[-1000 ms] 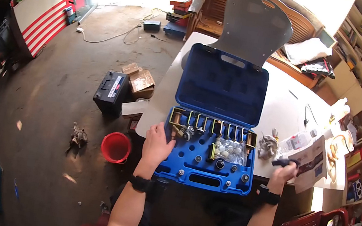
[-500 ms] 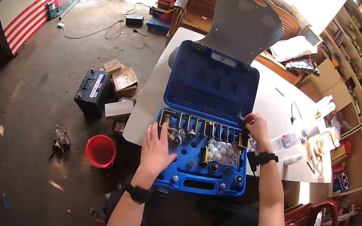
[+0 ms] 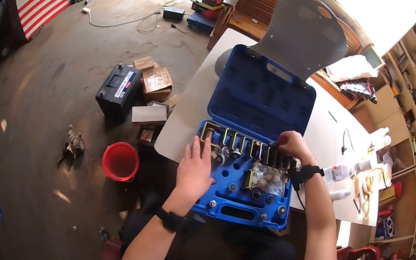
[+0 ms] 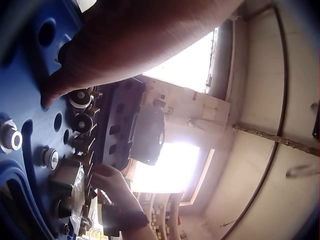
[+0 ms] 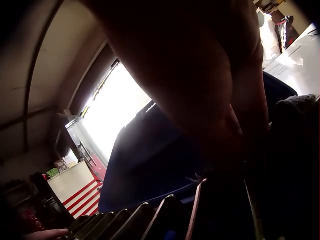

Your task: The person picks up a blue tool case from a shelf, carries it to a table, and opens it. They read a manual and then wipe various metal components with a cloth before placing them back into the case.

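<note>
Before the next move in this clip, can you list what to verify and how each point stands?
1. Blue lid swung open, clear of the tray: ok.
2. Left grip at the tray's left side: ok.
3. Right grip by the right end of the bracket row: ok.
4. Anything held in the right grip: cannot tell; its fingertips are hidden or too dark.
5. Clear parts bag inside the tray: ok.
6. Tray fully on the table: not ok; its front appears to overhang the edge.
</note>
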A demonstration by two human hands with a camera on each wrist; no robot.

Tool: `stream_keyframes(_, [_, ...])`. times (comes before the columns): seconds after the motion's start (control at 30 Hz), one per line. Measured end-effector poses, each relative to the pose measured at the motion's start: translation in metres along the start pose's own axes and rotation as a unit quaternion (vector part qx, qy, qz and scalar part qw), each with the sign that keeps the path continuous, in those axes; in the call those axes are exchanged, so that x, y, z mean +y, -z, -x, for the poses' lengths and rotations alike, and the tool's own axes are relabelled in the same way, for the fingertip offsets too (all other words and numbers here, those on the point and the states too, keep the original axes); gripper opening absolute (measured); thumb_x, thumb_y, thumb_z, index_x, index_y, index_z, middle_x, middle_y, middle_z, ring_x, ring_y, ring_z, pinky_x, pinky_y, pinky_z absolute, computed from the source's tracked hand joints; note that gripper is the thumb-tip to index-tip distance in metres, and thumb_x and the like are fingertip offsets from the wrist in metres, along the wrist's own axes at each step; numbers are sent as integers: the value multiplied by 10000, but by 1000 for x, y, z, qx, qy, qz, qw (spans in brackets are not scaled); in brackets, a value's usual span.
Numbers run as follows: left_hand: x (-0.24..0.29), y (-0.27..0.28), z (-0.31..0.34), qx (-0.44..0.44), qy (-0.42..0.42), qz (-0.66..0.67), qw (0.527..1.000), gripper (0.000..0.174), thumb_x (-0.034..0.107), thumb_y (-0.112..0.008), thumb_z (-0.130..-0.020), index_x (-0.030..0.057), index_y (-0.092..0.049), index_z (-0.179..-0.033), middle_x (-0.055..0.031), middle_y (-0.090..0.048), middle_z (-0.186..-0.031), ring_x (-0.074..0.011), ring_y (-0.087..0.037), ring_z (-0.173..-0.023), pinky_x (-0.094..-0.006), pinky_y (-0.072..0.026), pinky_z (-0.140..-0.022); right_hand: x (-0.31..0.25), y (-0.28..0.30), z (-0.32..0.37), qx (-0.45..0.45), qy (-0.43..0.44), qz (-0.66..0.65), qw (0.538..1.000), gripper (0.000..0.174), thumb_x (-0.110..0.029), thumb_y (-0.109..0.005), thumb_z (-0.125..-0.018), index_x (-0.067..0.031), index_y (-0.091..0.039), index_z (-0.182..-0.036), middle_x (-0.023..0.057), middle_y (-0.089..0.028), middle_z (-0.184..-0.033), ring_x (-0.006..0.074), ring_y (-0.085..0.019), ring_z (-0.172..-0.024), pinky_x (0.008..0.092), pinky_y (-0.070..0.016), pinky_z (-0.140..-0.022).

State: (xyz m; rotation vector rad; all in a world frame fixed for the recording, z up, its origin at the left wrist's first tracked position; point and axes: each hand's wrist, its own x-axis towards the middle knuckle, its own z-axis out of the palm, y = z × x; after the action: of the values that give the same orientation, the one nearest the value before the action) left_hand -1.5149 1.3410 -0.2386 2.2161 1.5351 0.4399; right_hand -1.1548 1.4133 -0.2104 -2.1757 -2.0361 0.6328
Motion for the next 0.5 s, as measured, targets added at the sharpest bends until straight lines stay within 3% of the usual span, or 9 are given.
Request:
stream_keyframes(0.1, [0, 0, 1, 1, 3, -8, 1000, 1141, 276, -889, -642, 23, -201, -1517, -294, -288, -1504, -454, -407, -1329, -433, -463, -1031, -26, -5, -10, -25, 7, -50, 998, 190, -82, -716, -668, -12, -715, -845, 99, -711, -768, 197, -688, -717, 313, -552, -687])
stream_keyframes(0.27, [1, 0, 0, 3, 7, -11, 1000, 1149, 261, -893, -639, 25, -192, -1518, -290, -289, -1507, -467, -415, -1323, -438, -458, -1036, -72, -6, -27, -68, 20, -70, 995, 200, -112, -722, -672, -9, -715, -844, 75, -696, -750, 149, -665, -704, 289, -541, -677])
stream_keyframes(0.43, [1, 1, 1, -2, 14, -11, 1000, 1128, 257, -889, -649, 30, -203, -1515, -280, -290, -1512, -456, -415, -1330, -428, -451, -1045, -66, -16, -35, -90, 14, -91, 992, 196, -118, -719, -702, 5, -694, -853, 72, -689, -756, 143, -658, -716, 280, -537, -687])
stream_keyframes(0.5, [2, 1, 2, 3, 27, -8, 1000, 1116, 256, -885, -656, 27, -209, -1513, -279, -299, -1510, -449, -413, -1336, -424, -447, -1049, -69, -33, -40, -20, 55, -177, 982, 176, -101, -727, -708, 2, -690, -846, 71, -692, -784, 156, -661, -683, 283, -545, -666])
